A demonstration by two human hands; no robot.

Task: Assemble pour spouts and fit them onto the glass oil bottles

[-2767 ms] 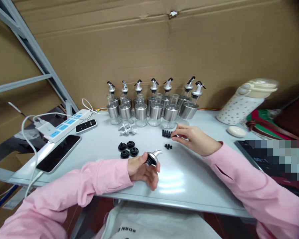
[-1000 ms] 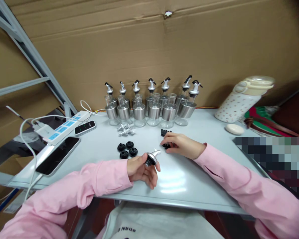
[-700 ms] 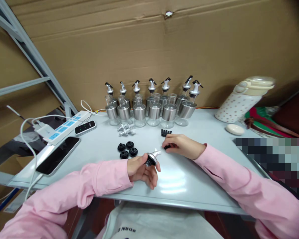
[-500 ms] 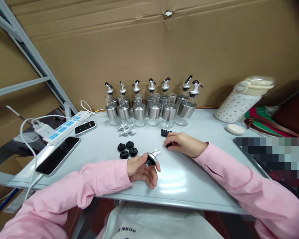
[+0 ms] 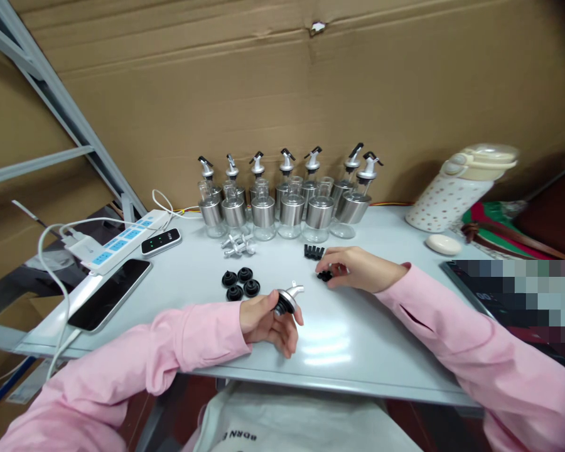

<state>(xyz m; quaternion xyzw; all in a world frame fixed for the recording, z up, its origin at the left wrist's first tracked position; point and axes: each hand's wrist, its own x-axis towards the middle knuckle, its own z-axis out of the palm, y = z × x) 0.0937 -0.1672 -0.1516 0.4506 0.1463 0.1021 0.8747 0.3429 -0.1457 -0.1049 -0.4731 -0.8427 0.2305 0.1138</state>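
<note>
My left hand (image 5: pixel 270 323) holds a pourer spout (image 5: pixel 289 298) between thumb and fingers. The spout is silver with a ribbed black stopper at its base, tipped on its side. My right hand (image 5: pixel 353 267) is over the table to the right, thumb and fingertips closed around small black pieces (image 5: pixel 324 275) at the tabletop; the fingers partly cover them. A row of black lever pieces (image 5: pixel 314 252) lies just behind that hand. Several black rubber stoppers (image 5: pixel 234 292) sit in a cluster beyond my left wrist, and silver spout parts (image 5: pixel 238 245) are heaped behind them.
Glass bottles with steel bands (image 5: pixel 263 210) stand along the back, the rear ones topped with pourers. A power strip (image 5: pixel 127 242), a small black-faced device (image 5: pixel 161 242) and a phone (image 5: pixel 110 295) are at left. A tumbler (image 5: pixel 456 188) and a cream oval object (image 5: pixel 444 244) are at right.
My right hand has shifted slightly right, and more of the small black pieces shows under its fingers. My left hand keeps the pourer spout in the same place.
</note>
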